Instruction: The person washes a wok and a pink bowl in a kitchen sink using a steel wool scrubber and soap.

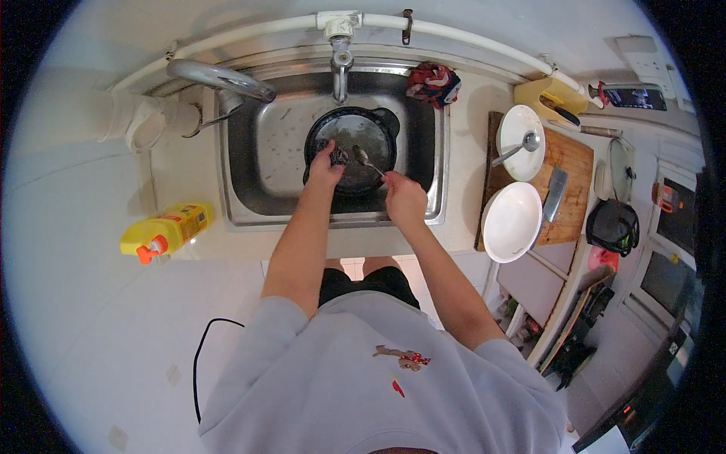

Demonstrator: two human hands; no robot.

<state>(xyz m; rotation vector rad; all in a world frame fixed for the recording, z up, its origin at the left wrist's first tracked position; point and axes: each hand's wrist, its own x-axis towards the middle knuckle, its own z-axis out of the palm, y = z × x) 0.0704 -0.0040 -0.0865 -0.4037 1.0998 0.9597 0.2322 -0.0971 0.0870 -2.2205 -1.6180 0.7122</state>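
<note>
In a stainless steel sink (272,142) sits a round black pan (349,127) with small side handles, under the faucet (340,74). Over the left part of the pan, my left hand (327,167) grips a dark, mesh-like scouring pad (339,155). My right hand (406,198) pinches the handle of a metal spoon (363,155), whose bowl end lies over the pan's middle. The two hands are apart. At the sink's back right corner a red and dark blue cloth (434,85) hangs over the rim.
Left of the sink lies a yellow bottle (181,226) with an orange cap. To the right, a white plate (513,159) with a ladle (530,142), a white bowl (512,222) and a cleaver (554,193) rest on wooden cutting boards (570,164). A curved metal pipe (221,78) overhangs the sink's left corner.
</note>
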